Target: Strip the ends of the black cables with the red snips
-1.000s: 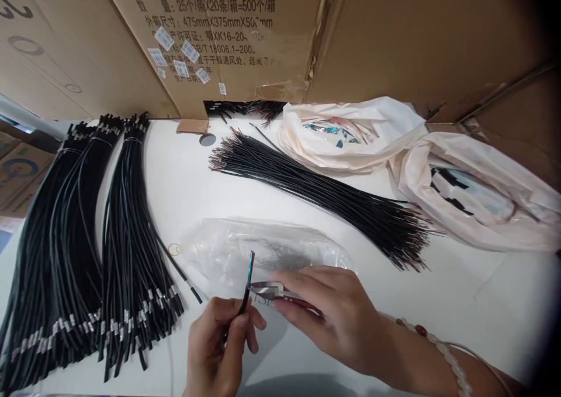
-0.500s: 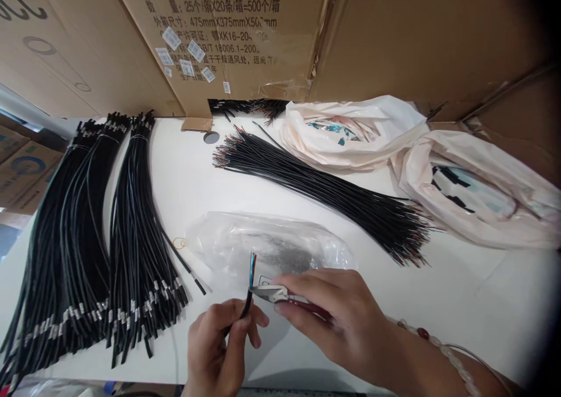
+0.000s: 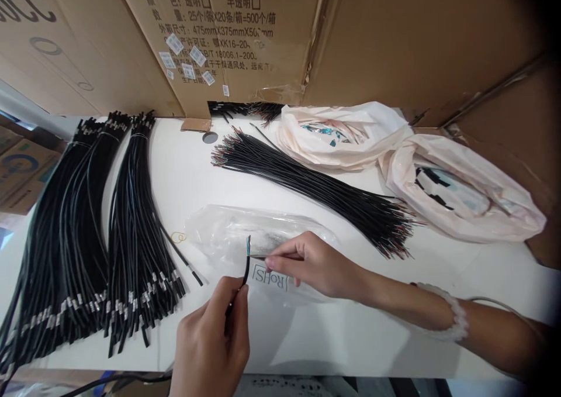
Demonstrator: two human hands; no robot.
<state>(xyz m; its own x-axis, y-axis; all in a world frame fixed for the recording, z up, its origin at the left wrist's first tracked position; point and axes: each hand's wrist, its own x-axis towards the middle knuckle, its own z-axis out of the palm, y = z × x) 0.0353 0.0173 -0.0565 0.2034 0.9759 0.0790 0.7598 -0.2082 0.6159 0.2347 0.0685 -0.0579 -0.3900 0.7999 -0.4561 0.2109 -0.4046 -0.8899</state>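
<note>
My left hand [image 3: 214, 327] is closed around a black cable [image 3: 246, 271], its end pointing up. Above the black jacket, thin coloured wires [image 3: 248, 245] stick out bare, blue and reddish among them. My right hand [image 3: 307, 262] pinches a thin, dark strand [image 3: 258, 257] that runs sideways to the point where the jacket ends. What that strand is made of is too small to tell. Beneath both hands lies a clear plastic bag [image 3: 214, 221] with RoHS printed on it. No cutters show in either hand now.
Cable bundles with silvery bands [image 3: 135, 221] lie at left. Another bundle of black cables [image 3: 307, 186], its ends stripped, lies diagonally behind my hands. Two whitish bags with scraps stand at right, the nearer one [image 3: 508, 210] at the table's far side. Cardboard [image 3: 245, 46] walls the back.
The red-handled cutters that gripped the cable are gone from view. My right hand now pinches a thin strand instead. The cable end sits higher in view.
</note>
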